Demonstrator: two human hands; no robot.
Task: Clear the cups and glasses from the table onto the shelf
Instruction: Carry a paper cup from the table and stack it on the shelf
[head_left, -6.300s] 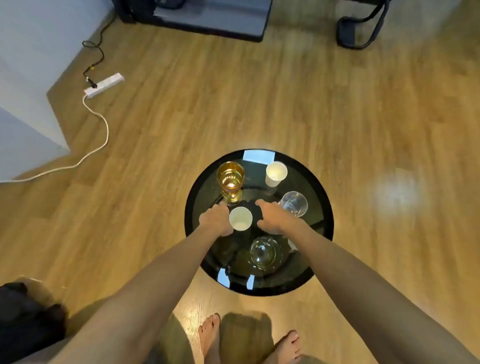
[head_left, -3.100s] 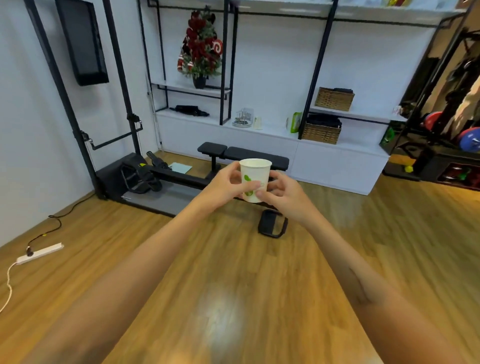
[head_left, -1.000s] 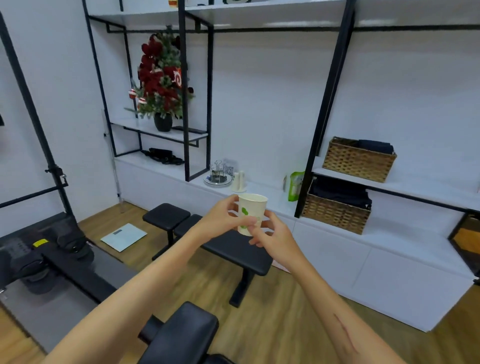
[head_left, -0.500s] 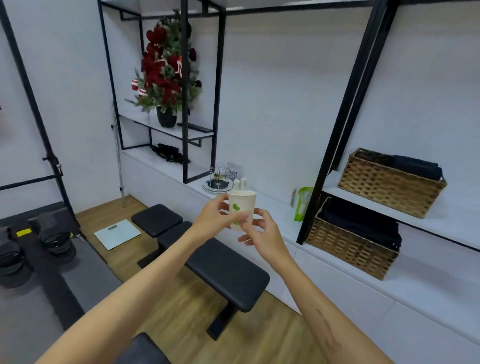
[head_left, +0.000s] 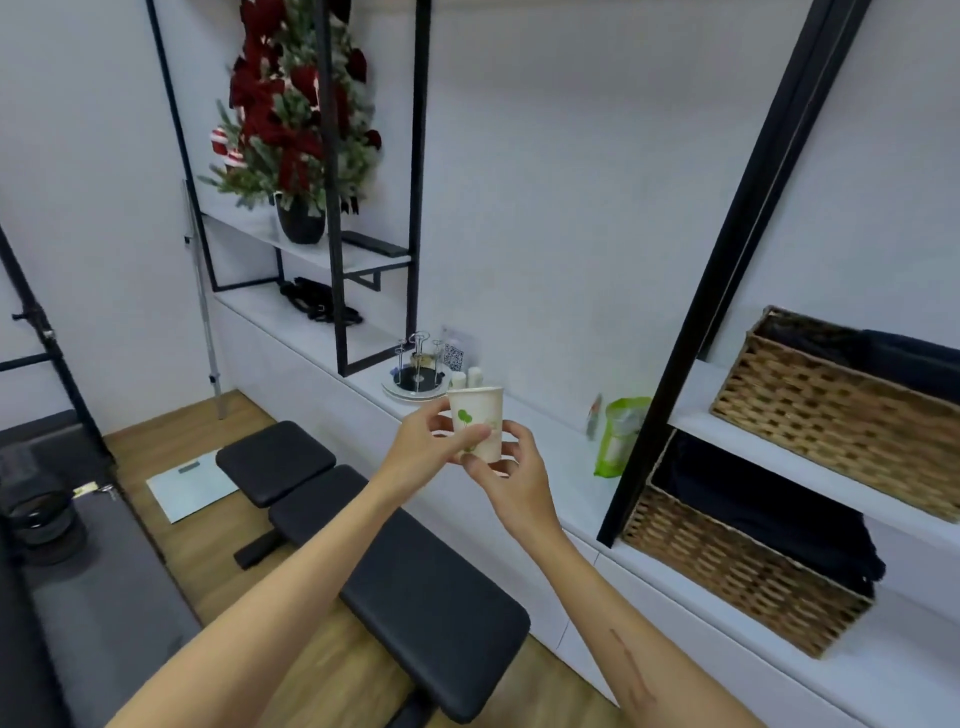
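cup (head_left: 477, 422) upright in the air in front of the shelf (head_left: 545, 457), not set down yet | my left hand (head_left: 423, 447) pinches its side, my right hand (head_left: 511, 473) cradles its base with curled fingers | table out of view, remaining cups unknown | one delivery nearly done

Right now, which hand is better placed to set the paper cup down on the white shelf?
Probably the left hand: its fingers wrap the paper cup at mid-height, while the right hand only touches its base with the fingertips. The white shelf lies bare just beyond the cup.
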